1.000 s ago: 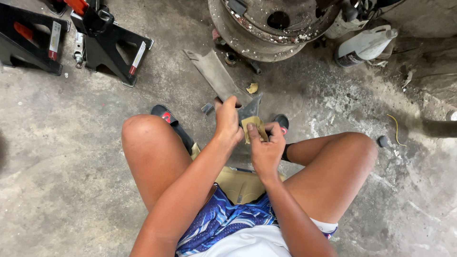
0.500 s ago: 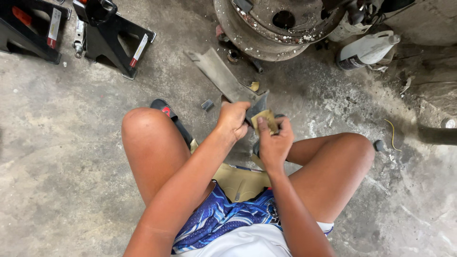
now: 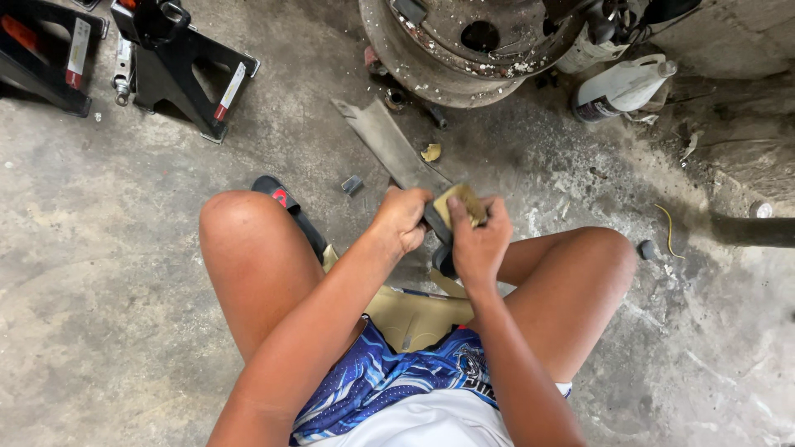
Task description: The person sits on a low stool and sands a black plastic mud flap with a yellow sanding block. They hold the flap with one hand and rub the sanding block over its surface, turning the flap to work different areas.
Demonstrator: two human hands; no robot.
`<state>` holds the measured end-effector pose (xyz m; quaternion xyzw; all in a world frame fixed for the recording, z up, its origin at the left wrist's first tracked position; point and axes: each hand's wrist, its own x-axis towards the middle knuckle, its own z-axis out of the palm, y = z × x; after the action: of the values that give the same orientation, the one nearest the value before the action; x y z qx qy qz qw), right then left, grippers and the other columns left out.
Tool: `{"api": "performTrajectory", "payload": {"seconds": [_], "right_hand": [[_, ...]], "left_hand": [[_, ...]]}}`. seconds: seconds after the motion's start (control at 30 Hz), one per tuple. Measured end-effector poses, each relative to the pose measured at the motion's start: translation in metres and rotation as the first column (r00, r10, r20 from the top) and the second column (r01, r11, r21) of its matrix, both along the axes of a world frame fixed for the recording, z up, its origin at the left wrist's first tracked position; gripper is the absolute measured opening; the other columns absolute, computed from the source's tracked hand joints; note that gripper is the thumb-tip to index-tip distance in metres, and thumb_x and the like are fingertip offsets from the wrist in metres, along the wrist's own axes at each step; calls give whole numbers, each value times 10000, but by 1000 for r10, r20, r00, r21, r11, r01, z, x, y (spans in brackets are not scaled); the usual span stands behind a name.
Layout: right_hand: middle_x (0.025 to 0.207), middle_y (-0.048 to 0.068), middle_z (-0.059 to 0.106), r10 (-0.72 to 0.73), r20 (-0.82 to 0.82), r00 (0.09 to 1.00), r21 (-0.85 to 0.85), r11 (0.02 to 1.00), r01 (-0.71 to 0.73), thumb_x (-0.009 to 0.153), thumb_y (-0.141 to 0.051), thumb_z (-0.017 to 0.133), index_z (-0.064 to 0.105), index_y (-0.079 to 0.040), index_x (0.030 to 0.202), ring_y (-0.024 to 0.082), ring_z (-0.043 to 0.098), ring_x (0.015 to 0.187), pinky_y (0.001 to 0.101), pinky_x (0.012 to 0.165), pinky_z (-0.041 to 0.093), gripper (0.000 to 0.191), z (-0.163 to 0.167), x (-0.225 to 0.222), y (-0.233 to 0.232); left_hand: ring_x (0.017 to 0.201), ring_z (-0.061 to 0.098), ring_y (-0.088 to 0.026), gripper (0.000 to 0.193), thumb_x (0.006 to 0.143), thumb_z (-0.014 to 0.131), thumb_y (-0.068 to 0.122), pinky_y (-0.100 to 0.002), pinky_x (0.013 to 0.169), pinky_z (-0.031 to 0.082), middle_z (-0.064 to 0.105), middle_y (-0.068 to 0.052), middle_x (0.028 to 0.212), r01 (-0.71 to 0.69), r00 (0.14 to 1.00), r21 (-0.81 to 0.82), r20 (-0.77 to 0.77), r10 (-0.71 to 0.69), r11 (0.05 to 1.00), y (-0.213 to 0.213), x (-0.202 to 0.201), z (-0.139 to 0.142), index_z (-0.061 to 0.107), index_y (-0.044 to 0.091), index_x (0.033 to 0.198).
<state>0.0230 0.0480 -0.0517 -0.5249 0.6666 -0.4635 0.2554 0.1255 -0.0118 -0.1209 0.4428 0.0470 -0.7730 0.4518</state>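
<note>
I sit low with my knees apart over a concrete floor. My left hand [image 3: 403, 218] grips the near end of a long flat grey metal strip [image 3: 389, 149] that runs away toward a rusty wheel drum. My right hand [image 3: 478, 242] presses a small tan piece, like folded sandpaper [image 3: 460, 203], against the strip just beside my left hand. Both hands touch each other at the strip's near end.
A rusty round drum [image 3: 464, 50] stands ahead. A white plastic bottle [image 3: 621, 87] lies at its right. Black jack stands with red labels [image 3: 178, 58] stand at the upper left. A small metal clip [image 3: 353, 185] and a black sandal [image 3: 286, 207] lie near my left knee.
The view has shifted slightly; my hands and the strip sit a little further right and lower. My right hand has slid the tan piece along the strip.
</note>
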Motion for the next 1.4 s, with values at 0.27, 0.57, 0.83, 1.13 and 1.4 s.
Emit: {"api": "performTrajectory", "payload": {"seconds": [0.27, 0.57, 0.83, 1.13, 1.4], "right_hand": [[737, -16, 508, 20, 75, 997, -68, 998, -15, 967, -128, 783, 488, -62, 791, 64, 422, 704, 263, 614, 371, 350, -8, 1, 12], [734, -20, 518, 39, 108, 993, -72, 997, -31, 970, -130, 814, 511, -48, 804, 62, 426, 699, 260, 598, 371, 355, -4, -5, -31], [776, -25, 544, 77, 80, 994, -139, 988, -66, 979, -135, 771, 506, -57, 804, 59, 450, 744, 246, 654, 402, 327, -1, 14, 23], [718, -16, 510, -5, -71, 997, -105, 995, -2, 982, -186, 798, 501, -45, 790, 67, 418, 667, 266, 564, 360, 381, 5, -2, -36], [726, 18, 541, 15, -122, 992, -109, 994, -28, 930, -151, 823, 550, -27, 807, 83, 456, 679, 257, 591, 396, 324, -9, 14, 0]], "left_hand": [[752, 695, -353, 182, 903, 539, -113, -491, 658, 633, 627, -258, 961, -68, 991, 30, -116, 71, 997, -13, 7, -7, 549, -268, 997], [772, 725, -353, 208, 870, 528, -100, -488, 664, 631, 665, -253, 962, 10, 999, -45, -39, -12, 999, 0, 6, 4, 586, -196, 1045], [764, 687, -373, 203, 891, 544, -113, -520, 647, 626, 627, -267, 941, -97, 994, 20, -39, 98, 995, -11, 13, -7, 546, -278, 1010], [882, 703, -324, 484, 823, 480, -142, -498, 674, 623, 641, -156, 1042, 11, 999, -47, 42, -9, 999, 5, 9, 34, 473, 66, 1260], [750, 696, -345, 146, 901, 563, -95, -504, 645, 606, 642, -253, 938, -128, 991, -39, -34, 127, 991, -10, 17, 8, 584, -237, 924]]}}
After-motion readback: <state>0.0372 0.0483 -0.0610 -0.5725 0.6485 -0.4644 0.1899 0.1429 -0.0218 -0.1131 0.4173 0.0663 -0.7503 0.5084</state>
